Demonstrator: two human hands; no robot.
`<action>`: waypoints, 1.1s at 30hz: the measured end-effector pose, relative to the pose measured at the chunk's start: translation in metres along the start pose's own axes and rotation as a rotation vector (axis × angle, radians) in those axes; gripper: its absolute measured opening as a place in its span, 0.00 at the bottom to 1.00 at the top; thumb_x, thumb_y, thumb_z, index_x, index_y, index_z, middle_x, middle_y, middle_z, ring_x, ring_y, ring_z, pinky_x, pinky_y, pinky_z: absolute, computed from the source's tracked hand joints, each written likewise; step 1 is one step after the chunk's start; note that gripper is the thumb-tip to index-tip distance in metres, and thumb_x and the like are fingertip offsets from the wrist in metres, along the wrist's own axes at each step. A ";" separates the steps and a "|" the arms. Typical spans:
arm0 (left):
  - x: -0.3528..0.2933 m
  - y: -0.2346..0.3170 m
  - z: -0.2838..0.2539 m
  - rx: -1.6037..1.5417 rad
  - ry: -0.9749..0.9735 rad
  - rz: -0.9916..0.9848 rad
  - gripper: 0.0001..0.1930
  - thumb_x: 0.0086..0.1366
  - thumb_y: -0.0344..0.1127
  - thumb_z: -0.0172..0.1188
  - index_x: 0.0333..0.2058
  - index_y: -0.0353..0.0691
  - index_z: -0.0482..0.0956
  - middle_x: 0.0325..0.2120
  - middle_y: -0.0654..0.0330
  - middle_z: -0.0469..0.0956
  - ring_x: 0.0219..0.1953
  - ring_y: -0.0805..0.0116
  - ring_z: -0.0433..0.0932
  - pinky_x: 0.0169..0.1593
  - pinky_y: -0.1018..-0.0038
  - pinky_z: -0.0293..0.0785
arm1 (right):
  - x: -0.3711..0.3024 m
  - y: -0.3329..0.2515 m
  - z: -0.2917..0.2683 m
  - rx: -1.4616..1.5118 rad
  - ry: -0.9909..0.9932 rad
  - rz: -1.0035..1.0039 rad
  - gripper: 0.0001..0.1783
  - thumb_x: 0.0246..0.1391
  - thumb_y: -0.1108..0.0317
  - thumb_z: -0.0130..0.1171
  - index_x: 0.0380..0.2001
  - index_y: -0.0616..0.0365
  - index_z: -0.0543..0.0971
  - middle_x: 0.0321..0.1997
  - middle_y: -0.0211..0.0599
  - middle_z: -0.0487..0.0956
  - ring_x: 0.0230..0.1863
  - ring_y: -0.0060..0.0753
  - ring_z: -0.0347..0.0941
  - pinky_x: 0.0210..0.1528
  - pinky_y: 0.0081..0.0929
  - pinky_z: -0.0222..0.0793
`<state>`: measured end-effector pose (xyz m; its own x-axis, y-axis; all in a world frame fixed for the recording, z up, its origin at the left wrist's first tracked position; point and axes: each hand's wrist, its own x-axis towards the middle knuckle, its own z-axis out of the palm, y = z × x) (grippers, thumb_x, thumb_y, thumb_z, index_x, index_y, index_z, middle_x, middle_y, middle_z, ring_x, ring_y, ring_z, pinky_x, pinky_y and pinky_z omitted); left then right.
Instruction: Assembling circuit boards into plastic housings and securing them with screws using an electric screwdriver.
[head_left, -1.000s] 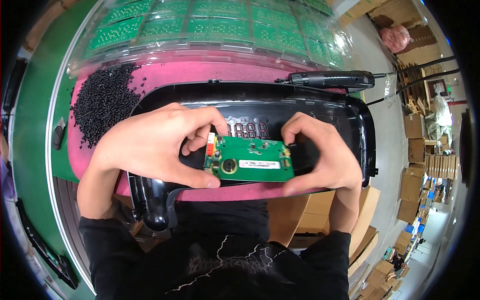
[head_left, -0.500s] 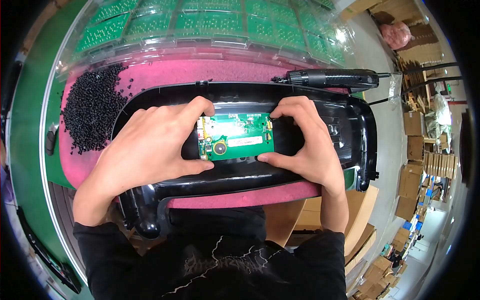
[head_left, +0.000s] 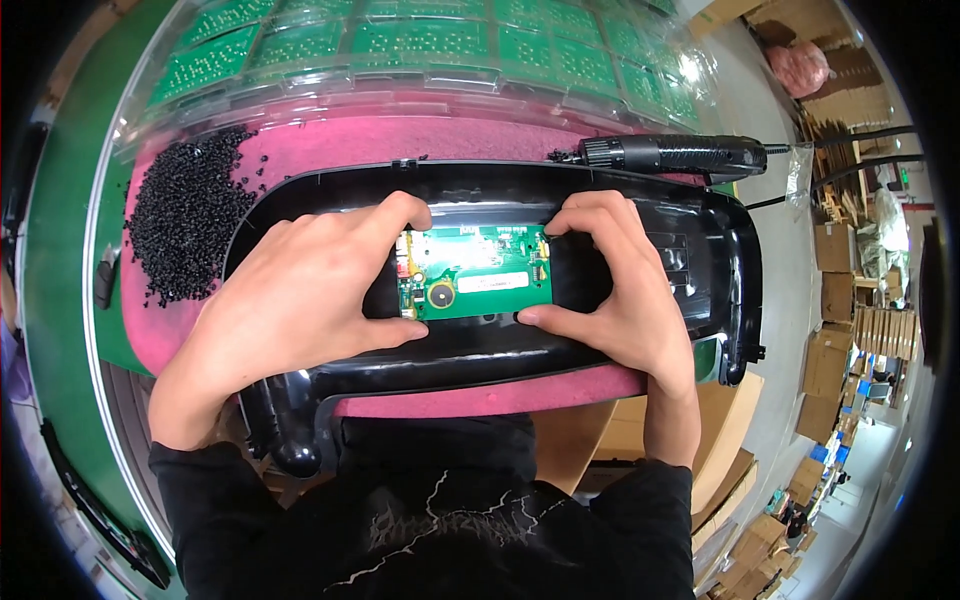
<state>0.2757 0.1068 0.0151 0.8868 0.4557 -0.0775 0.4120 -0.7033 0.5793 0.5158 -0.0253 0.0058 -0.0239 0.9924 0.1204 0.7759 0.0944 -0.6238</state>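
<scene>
L hand (head_left: 300, 285) & R hand (head_left: 625, 285) hold 1 green circuit board (head_left: 490, 262) by opp. ends, in 1 blk shell (head_left: 480, 372) on 1 pink mat (head_left: 400, 140); 1 power screwdriver (head_left: 680, 155) behind, 1 pile blk bits (head_left: 188, 215) to L

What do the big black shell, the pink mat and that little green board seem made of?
Black shell: probably moulded plastic, smooth and glossy, given its streaky highlights.
Pink mat: perhaps felt or foam; its dull surface barely shines, but the exact stuff is unclear.
Green board: likely rigid circuit-board laminate with a shiny coating, judging by its glare and mounted components.
</scene>
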 end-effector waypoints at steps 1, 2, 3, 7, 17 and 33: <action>-0.001 0.000 0.000 -0.001 -0.005 -0.003 0.36 0.41 0.35 0.75 0.49 0.40 0.67 0.17 0.59 0.63 0.20 0.60 0.66 0.27 0.65 0.61 | 0.000 0.000 0.001 0.002 -0.002 -0.007 0.34 0.30 0.68 0.78 0.43 0.58 0.73 0.48 0.41 0.70 0.52 0.46 0.65 0.55 0.37 0.64; -0.002 -0.001 0.000 0.001 -0.001 -0.009 0.36 0.41 0.35 0.75 0.49 0.40 0.67 0.17 0.59 0.63 0.20 0.60 0.66 0.27 0.65 0.61 | 0.001 0.001 0.001 0.016 -0.004 -0.003 0.34 0.30 0.68 0.78 0.43 0.58 0.73 0.48 0.41 0.70 0.52 0.46 0.65 0.55 0.37 0.64; -0.003 -0.003 0.001 0.000 0.010 0.004 0.36 0.41 0.35 0.75 0.50 0.40 0.67 0.18 0.59 0.64 0.21 0.59 0.67 0.27 0.65 0.62 | 0.001 0.001 0.002 0.031 -0.007 0.002 0.34 0.30 0.68 0.78 0.43 0.58 0.73 0.48 0.41 0.69 0.52 0.46 0.66 0.55 0.37 0.64; -0.002 -0.003 0.001 0.003 0.021 0.016 0.36 0.42 0.36 0.75 0.50 0.41 0.67 0.19 0.58 0.66 0.22 0.58 0.70 0.28 0.64 0.64 | 0.001 -0.001 0.002 0.030 -0.004 0.014 0.33 0.30 0.67 0.78 0.43 0.59 0.73 0.48 0.41 0.69 0.52 0.45 0.66 0.56 0.36 0.64; -0.002 -0.003 0.001 0.008 0.022 0.028 0.36 0.41 0.36 0.76 0.50 0.41 0.67 0.21 0.57 0.69 0.24 0.56 0.73 0.29 0.64 0.67 | 0.001 -0.003 -0.001 0.038 -0.012 0.055 0.34 0.30 0.67 0.78 0.43 0.59 0.73 0.48 0.40 0.70 0.52 0.45 0.66 0.56 0.36 0.64; -0.004 0.001 -0.009 -0.024 -0.031 -0.015 0.36 0.44 0.37 0.75 0.52 0.41 0.66 0.31 0.49 0.79 0.34 0.48 0.79 0.34 0.60 0.74 | 0.001 -0.008 -0.001 0.017 -0.002 0.071 0.39 0.26 0.69 0.79 0.47 0.59 0.73 0.50 0.42 0.71 0.51 0.44 0.67 0.55 0.36 0.66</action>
<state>0.2708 0.1086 0.0234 0.8869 0.4484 -0.1109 0.4202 -0.6835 0.5969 0.5100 -0.0252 0.0120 0.0296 0.9968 0.0743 0.7651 0.0252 -0.6434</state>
